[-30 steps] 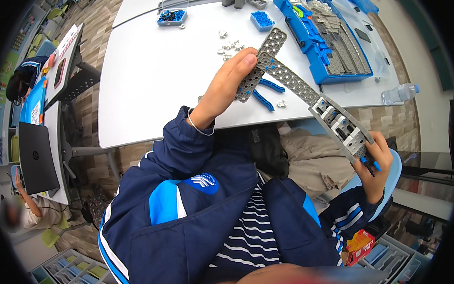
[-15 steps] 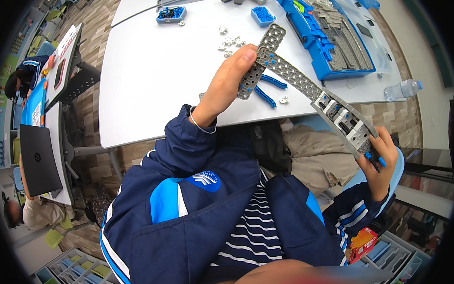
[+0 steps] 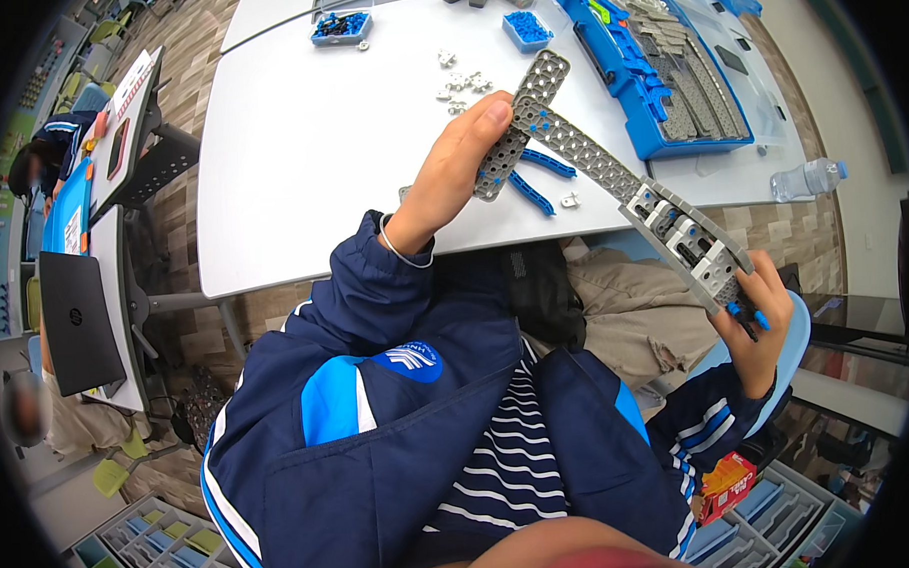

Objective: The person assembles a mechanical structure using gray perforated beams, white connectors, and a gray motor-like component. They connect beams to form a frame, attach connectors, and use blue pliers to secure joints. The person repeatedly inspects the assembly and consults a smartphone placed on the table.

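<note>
Both my hands grip one long assembly of grey plastic building beams, held in the air above the table's near edge. At its upper end my left hand closes around the crossing wide beam, with the thumb on top. My right hand pinches the lower right end, beside blue and black pins. Between two beams at that end sit light grey connector blocks. Under the assembly, a pair of pliers with blue handles lies on the table, its head hidden behind my left hand and the beam.
On the white table are loose white connectors, a tub of blue pins and a tub of mixed pins. A blue case of grey beams lies right, near a water bottle. Other people sit left, by a laptop.
The assembly's lower right end and my right hand have shifted very slightly. My left hand keeps its hold in the same place.
</note>
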A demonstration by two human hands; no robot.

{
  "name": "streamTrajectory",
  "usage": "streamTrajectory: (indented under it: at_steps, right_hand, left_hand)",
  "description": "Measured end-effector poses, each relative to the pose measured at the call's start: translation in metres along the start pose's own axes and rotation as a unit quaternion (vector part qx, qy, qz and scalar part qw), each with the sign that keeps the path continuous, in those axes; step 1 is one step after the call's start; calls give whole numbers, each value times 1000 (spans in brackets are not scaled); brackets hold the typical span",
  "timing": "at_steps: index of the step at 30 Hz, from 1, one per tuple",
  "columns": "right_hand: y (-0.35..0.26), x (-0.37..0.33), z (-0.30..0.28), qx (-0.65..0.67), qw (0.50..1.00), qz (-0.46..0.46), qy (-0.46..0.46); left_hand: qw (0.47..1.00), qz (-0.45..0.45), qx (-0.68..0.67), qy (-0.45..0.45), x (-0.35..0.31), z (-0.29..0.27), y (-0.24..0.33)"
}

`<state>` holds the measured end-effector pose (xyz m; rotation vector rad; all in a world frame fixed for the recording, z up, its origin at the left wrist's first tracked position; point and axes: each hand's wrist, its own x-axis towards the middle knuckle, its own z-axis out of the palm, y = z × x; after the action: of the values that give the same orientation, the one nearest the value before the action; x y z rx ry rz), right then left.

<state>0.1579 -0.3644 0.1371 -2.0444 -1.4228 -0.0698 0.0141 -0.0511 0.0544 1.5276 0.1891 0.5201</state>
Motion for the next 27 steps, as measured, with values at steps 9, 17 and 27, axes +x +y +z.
streamTrajectory:
  at_steps: [9,17,27]
  right_hand:
    - [5,-1,8,-4,1000,-1,4]
    - [15,-8,16,-22,1000,21,7]
    - [34,3,53,-3,999,48,-17]
  left_hand:
    - [999,-13,-33,39,0,-3,-10]
    - [993,-36,73,83,-8,-53,-31]
    - [982,-70,125,120,-27,-69,-48]
